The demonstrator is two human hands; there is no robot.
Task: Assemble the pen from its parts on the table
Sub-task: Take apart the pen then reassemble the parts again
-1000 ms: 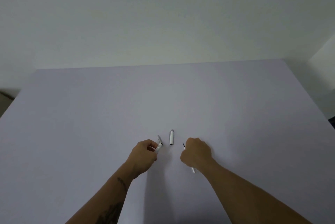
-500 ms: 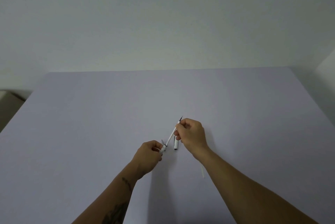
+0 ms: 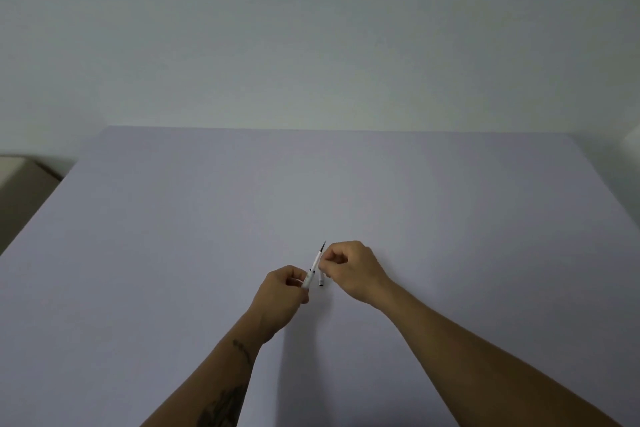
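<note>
Item: pen assembly, refill-into-barrel step, by your two bare hands over the table (image 3: 173,253).

Left hand (image 3: 282,291): fingers curled shut around the barrel (image 3: 307,280), a short white tube held low and tilted up toward the right. Forearm comes in from lower left, wrist raised off the surface.

Right hand (image 3: 349,269): thumb and forefinger pinched on the refill (image 3: 317,258), a thin white rod with a dark tip pointing up and away from you. Its lower end meets the barrel's mouth; how far it has entered cannot be told at this size. The remaining fingers are folded in, and the forearm enters from lower right.

Cap (image 3: 321,279): small white piece with a dark end, lying on the table just beside the barrel, partly under your right hand, untouched.

Stage, as judged: early to middle; refill seating, cap not yet fitted.

Next move calls for: keeping rod and tube in line, pushing the refill home without bending it, then freeing your right hand for the cap.
</note>
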